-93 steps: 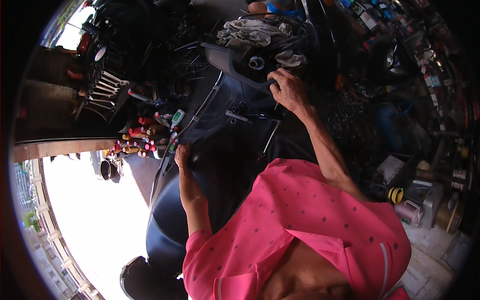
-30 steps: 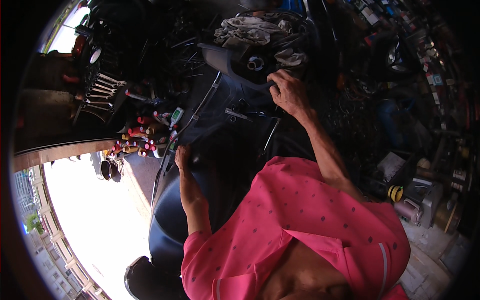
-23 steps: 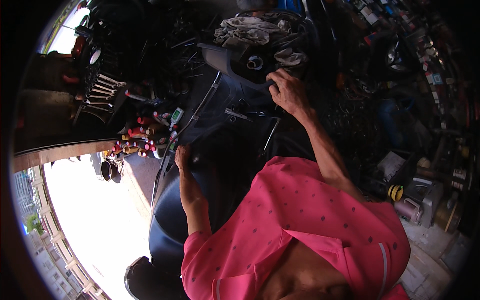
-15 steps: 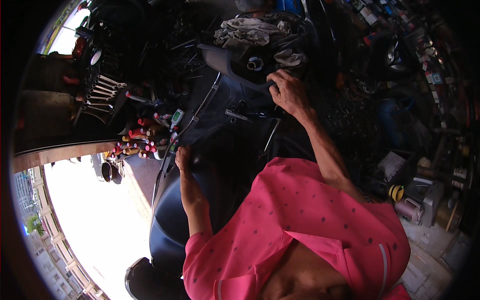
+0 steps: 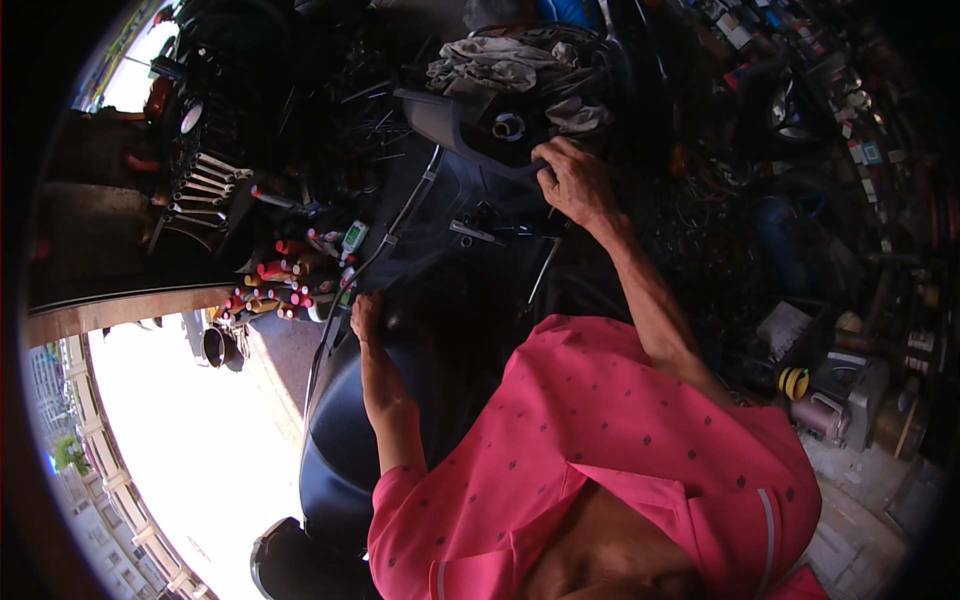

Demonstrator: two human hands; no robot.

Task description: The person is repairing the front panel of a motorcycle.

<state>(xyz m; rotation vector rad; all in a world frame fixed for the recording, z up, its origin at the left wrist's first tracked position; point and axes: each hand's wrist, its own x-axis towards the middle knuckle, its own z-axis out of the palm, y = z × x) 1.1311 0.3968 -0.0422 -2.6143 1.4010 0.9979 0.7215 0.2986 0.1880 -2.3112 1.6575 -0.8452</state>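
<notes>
My right hand (image 5: 574, 180) is closed on the near rim of a dark grey plastic panel (image 5: 436, 122), with crumpled pale rags (image 5: 492, 62) and a round metal fitting (image 5: 508, 128) just beyond it. My left hand (image 5: 366, 316) is closed at the left edge of the black scooter seat (image 5: 338, 430), beside the metal rail (image 5: 410, 205); what its fingers hold is hidden. Between my hands lie metal tools (image 5: 478, 232) and a thin rod (image 5: 543, 270) on dark bodywork.
Wrenches (image 5: 205, 185) and red-capped bottles (image 5: 280, 270) are at left, near a bright doorway. Shelves of small boxes (image 5: 860, 150) and machine parts (image 5: 850, 390) line the right. Part of another person (image 5: 485, 14) shows at the top, beside blue material.
Both my hands stay almost where they were, with only a slight shift. At the top, the other person has moved, and a grey head has come into view.
</notes>
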